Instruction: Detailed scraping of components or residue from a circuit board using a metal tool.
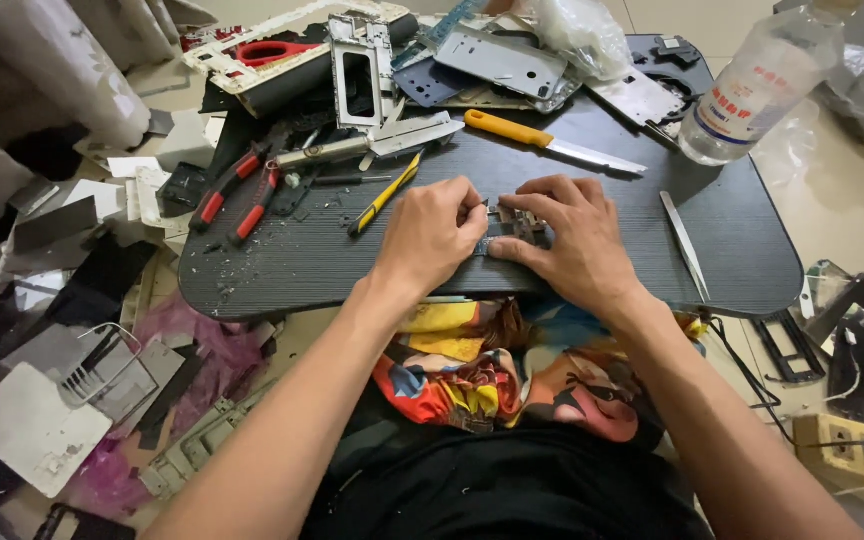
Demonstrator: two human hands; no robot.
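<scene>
Between my hands lies a small grey metal part (512, 228), flat on the dark surface (732, 250); left hand (430, 236) and right hand (567, 240) both pinch it.

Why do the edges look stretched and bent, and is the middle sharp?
Head view: wide lens bows the edges, so the plastic bottle leans. The middle is sharp around the left hand, the right hand and the small metal part they pinch. Soft even light, faint sheen on the dark tray.
</scene>
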